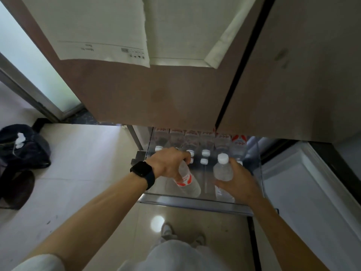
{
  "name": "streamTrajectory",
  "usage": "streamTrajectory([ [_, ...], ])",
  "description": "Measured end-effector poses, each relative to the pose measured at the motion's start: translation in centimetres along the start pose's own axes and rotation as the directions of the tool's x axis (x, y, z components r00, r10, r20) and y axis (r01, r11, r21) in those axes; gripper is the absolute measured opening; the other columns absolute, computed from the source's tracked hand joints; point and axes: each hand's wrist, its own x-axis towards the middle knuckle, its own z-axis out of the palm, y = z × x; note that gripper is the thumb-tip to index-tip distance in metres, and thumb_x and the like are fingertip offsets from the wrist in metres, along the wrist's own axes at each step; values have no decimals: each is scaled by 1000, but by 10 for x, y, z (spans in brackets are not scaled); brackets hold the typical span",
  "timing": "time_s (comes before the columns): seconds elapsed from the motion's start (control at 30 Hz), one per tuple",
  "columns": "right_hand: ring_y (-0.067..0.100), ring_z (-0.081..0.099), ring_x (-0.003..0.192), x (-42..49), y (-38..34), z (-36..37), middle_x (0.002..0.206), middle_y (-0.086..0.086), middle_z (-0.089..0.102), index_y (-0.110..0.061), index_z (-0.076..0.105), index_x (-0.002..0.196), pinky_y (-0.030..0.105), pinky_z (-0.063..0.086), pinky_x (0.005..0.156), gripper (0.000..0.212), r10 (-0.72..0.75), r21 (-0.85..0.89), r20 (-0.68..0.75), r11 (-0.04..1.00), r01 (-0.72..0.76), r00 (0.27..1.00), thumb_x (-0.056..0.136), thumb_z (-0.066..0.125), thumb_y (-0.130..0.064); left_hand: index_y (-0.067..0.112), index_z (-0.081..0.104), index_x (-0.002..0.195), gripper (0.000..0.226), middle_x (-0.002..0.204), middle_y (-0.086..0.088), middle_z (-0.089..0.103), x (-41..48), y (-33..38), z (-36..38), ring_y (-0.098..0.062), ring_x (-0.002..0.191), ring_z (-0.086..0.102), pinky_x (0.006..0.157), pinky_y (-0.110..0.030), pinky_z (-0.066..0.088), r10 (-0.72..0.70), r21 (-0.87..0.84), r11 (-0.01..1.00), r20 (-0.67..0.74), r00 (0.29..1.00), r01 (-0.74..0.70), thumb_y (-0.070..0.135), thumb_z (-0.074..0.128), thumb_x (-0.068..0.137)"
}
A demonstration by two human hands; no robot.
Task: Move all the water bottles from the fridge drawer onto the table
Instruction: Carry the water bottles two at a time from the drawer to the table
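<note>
The fridge drawer (pixel 195 202) is pulled out below the brown fridge doors. Several clear water bottles (pixel 205 153) with white caps and red labels stand in it toward the back. My left hand (pixel 169 162), with a black watch on the wrist, is closed over the top of one bottle (pixel 188 182) that tilts toward me inside the drawer. My right hand (pixel 239 182) grips a second bottle (pixel 223 169) from the side, its white cap pointing up. No table is in view.
The brown fridge doors (pixel 156 94) hang right above the drawer, with papers stuck on them. A dark bag (pixel 23 149) lies on the tiled floor at left. An open white compartment (pixel 304 192) sits right of the drawer. My legs and shoes stand below.
</note>
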Motion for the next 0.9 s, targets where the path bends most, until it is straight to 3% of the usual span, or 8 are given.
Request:
streamTrajectory([
  [0.13, 10, 66, 90, -9, 11, 5, 99, -11, 66, -24, 59, 112, 24, 53, 74, 60, 62, 142, -113, 989, -45, 992, 65, 86, -51, 31, 57, 124, 48, 120, 0, 62, -4, 23, 2, -24, 106, 60, 77, -34, 48, 136, 186, 977, -145, 980, -108, 40, 79, 82],
  [0.27, 14, 61, 100, -16, 18, 19, 112, -3, 61, -22, 51, 121, 38, 54, 89, 76, 48, 188, -210, 982, -7, 976, 60, 92, -42, 33, 45, 140, 60, 135, -5, 53, -4, 39, 13, -31, 123, 47, 89, -44, 50, 178, 236, 963, -179, 968, -133, 36, 73, 87],
  [0.33, 17, 61, 103, -15, 18, 25, 115, -3, 59, -27, 48, 122, 45, 55, 89, 81, 24, 188, -185, 982, 12, 982, 57, 87, -56, 38, 27, 151, 81, 137, -6, 52, -6, 41, 22, -30, 127, 43, 96, -45, 48, 179, 155, 977, -214, 960, -147, 33, 76, 86],
  [0.4, 16, 61, 105, -14, 18, 25, 119, -6, 59, -34, 44, 125, 46, 55, 90, 85, 22, 188, -161, 982, 8, 987, 56, 85, -62, 44, 17, 151, 97, 138, -6, 53, -8, 38, 35, -28, 128, 44, 102, -43, 45, 131, -83, 983, -294, 947, -162, 27, 82, 81],
  [0.53, 17, 61, 109, -17, 15, 22, 123, -7, 59, -43, 32, 128, 45, 55, 91, 89, 6, 195, -155, 981, 25, 988, 60, 89, -53, 37, 26, 149, 101, 140, 2, 53, -8, 29, 62, -17, 125, 51, 101, -34, 46, -153, -578, 806, -413, 898, -129, 23, 90, 72],
  [0.63, 15, 60, 107, -16, 17, 22, 121, -10, 59, -47, 30, 127, 42, 55, 91, 86, 20, 235, -142, 972, 14, 990, 65, 91, -43, 28, 52, 128, 68, 124, 7, 58, -4, 37, 77, -15, 114, 58, 92, -28, 48, -235, -638, 764, -411, 881, -94, 20, 88, 71],
  [0.8, 11, 61, 111, -9, 25, 24, 122, -14, 62, -39, 42, 135, 40, 54, 93, 82, -7, 244, -95, 969, 30, 995, 67, 88, -48, 33, 48, 122, 72, 120, 7, 58, 10, 52, 90, -13, 107, 58, 89, -29, 50, -298, -694, 719, -355, 886, -36, 45, 90, 65],
  [0.9, 6, 64, 100, -3, 31, 28, 110, -14, 66, -35, 51, 123, 38, 58, 84, 65, -3, 229, -92, 973, 24, 996, 68, 86, -45, 25, 49, 123, 70, 118, 3, 61, 19, 57, 82, -16, 106, 59, 90, -33, 51, -338, -675, 738, -369, 866, 1, 37, 90, 68],
])
